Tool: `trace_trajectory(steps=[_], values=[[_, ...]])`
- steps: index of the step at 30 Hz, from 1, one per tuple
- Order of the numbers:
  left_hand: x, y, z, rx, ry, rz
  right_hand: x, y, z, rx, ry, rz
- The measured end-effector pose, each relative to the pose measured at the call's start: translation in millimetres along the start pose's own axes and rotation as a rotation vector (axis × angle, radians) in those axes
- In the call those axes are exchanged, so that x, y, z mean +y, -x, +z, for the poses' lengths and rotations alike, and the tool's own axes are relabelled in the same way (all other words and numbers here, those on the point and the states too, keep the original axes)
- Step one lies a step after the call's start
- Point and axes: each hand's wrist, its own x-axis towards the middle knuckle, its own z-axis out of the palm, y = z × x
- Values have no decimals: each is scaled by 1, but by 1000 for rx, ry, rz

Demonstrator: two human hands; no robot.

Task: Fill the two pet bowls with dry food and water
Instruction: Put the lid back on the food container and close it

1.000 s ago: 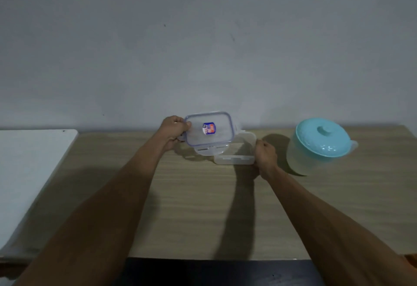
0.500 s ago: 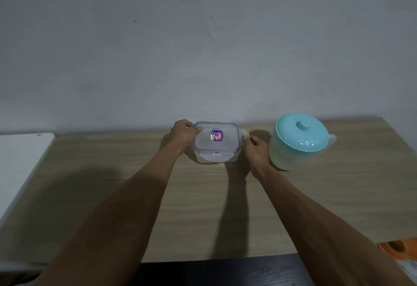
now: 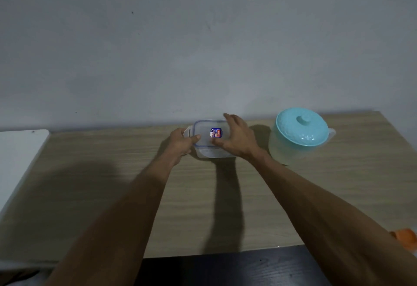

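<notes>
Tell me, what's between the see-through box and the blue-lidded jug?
In the head view, only the right hand, reaching over the box, and bare shadowed table lie before the jug.

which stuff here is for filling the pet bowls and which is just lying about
For the job:
- clear box with lid, under both hands
- jug with turquoise lid

Lying about:
- white board at the table's left
- orange thing, cut off at right

head-worn view, single camera.
looks forward and down along both forearms to a wooden table [image 3: 316, 195] against a grey wall [image 3: 203, 48]; wide-angle, hands at far reach.
</notes>
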Motion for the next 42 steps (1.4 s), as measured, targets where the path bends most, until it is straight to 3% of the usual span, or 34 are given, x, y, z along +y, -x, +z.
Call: trace_trajectory(steps=[3, 9, 18, 24, 29, 32, 38, 42], values=[[-1, 4, -1, -16, 7, -26, -9, -14, -1, -302, 213, -85], [4, 18, -1, -39, 18, -45, -13, -27, -11, -442, 392, -147], [4, 18, -1, -52, -1, -36, -14, -31, -5, -406, 607, -236], [1, 21, 3, -48, 66, -15, -7, -26, 7, -281, 629, -269], [-1, 21, 3, -38, 48, -32, -7, -28, 8, -282, 619, -279], [1, 24, 4, -23, 21, -14, -5, -22, 4, -337, 432, -172], [3, 28, 8, -3, 39, -9, 18, 11, 23, 98, -311, 197], [3, 27, 7, 3, 19, -1, 17, 15, 33, 172, -481, 313]])
